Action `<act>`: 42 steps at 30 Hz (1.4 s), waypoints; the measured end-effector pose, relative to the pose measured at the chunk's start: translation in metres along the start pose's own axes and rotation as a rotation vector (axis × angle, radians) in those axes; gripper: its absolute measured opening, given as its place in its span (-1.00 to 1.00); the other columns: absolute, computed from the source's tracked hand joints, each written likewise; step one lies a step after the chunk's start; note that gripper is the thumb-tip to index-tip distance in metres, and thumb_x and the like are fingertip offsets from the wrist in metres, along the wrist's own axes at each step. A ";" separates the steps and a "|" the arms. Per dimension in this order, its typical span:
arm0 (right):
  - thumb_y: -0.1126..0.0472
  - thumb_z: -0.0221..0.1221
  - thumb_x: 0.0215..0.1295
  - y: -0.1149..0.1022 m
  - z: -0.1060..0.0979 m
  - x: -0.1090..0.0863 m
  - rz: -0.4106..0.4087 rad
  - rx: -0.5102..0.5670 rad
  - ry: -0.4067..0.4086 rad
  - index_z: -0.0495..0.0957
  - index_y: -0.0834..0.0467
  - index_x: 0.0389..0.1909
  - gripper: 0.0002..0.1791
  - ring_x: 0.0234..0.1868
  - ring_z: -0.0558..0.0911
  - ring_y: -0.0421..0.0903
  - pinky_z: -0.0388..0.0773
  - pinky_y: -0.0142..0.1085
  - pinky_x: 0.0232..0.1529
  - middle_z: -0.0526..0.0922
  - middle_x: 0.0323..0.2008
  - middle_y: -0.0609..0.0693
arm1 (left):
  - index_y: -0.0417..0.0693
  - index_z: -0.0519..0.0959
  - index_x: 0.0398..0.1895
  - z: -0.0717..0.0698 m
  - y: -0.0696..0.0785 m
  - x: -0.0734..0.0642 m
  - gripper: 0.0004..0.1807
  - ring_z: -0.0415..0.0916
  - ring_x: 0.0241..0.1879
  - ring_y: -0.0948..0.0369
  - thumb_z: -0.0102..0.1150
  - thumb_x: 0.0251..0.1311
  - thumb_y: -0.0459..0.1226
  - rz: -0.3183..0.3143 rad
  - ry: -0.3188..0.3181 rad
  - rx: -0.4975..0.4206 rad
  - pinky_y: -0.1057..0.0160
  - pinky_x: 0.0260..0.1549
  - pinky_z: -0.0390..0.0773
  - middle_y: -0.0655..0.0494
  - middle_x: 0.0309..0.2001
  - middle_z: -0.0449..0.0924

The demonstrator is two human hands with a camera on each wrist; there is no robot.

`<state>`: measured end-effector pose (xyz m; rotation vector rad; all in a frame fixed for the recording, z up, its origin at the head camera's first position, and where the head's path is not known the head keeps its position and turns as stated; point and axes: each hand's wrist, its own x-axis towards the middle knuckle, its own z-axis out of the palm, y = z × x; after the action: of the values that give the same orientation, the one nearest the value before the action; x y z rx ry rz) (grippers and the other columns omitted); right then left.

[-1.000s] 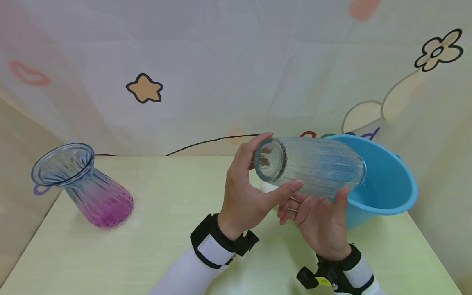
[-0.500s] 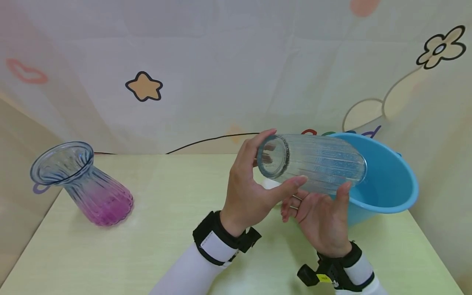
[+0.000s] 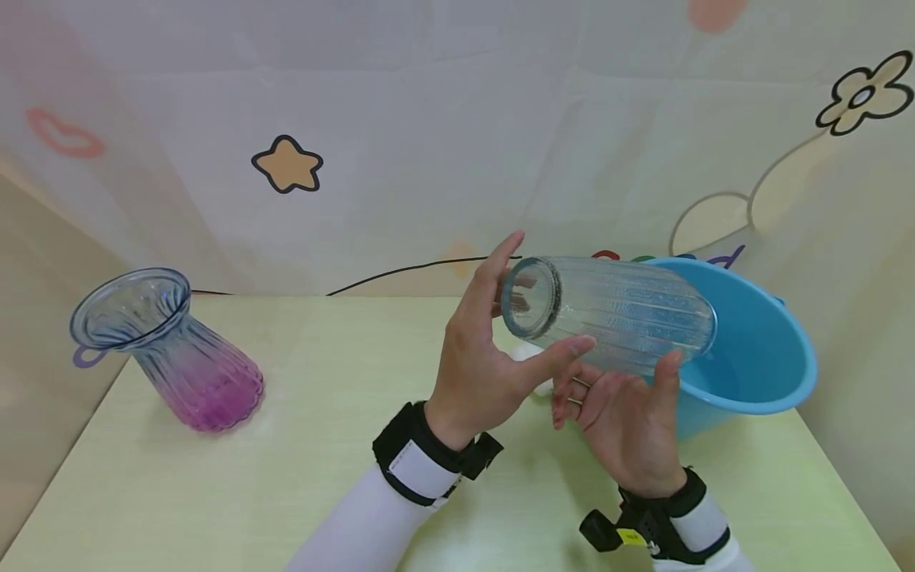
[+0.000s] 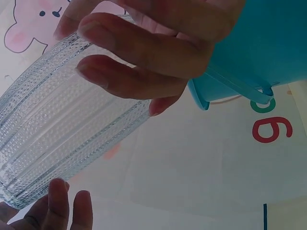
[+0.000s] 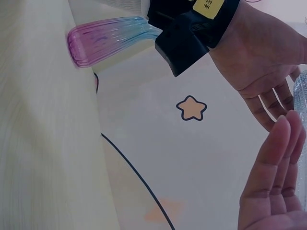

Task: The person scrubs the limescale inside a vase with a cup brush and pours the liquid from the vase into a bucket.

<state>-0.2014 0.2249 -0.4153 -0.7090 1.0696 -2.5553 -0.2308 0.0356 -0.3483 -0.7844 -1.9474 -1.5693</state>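
A clear ribbed glass vase (image 3: pixel 615 310) lies nearly sideways in the air, its thick base to the left and its far end over the light blue bucket (image 3: pixel 743 381). My left hand (image 3: pixel 479 357) grips the base end, thumb along the near side, index finger raised beside the base. Palm up, my right hand (image 3: pixel 629 429) holds the vase from below with its thumb against the near side. In the left wrist view, the right fingers (image 4: pixel 144 52) lie across the textured glass.
A blue-to-pink fluted glass vase (image 3: pixel 193 365) stands at the table's left, with a purple loop (image 3: pixel 89 357) at its rim. A small white object (image 3: pixel 529 351) shows partly behind the hands. A patterned cloth (image 3: pixel 400 143) hangs behind the pale table (image 3: pixel 300 445).
My left index finger has straightened away from the vase's base. The vase and both hands have shifted very slightly to the right, and the view has moved a little.
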 end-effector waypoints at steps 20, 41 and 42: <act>-0.56 -0.29 0.42 -0.002 -0.001 -0.001 0.020 -0.102 0.027 0.00 0.09 0.46 -0.07 -0.22 0.60 -0.16 0.60 -0.36 -0.17 0.66 -0.16 -0.06 | -0.01 0.31 0.46 -0.007 0.000 0.002 -0.06 0.56 0.08 0.23 0.61 -0.02 -0.16 -0.002 -0.052 0.042 0.31 0.03 0.63 0.03 0.18 0.55; -0.52 -0.28 0.45 -0.001 -0.002 0.000 -0.008 -0.138 0.032 -0.01 0.06 0.50 -0.10 -0.23 0.64 -0.17 0.62 -0.36 -0.21 0.69 -0.13 -0.05 | -0.02 0.33 0.43 -0.008 -0.001 0.002 -0.07 0.57 0.05 0.23 0.61 -0.03 -0.14 -0.002 -0.058 0.058 0.32 -0.02 0.63 0.03 0.15 0.56; -0.51 -0.26 0.46 -0.001 -0.003 0.000 -0.016 -0.115 0.029 -0.04 0.05 0.52 -0.11 -0.20 0.67 -0.15 0.64 -0.35 -0.20 0.71 -0.07 -0.04 | -0.01 0.33 0.43 -0.008 -0.001 0.002 -0.07 0.57 0.05 0.23 0.61 -0.03 -0.14 -0.003 -0.060 0.059 0.32 -0.02 0.63 0.03 0.15 0.56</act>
<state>-0.2028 0.2268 -0.4165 -0.7137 1.2335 -2.5416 -0.2325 0.0282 -0.3455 -0.8133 -2.0290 -1.4987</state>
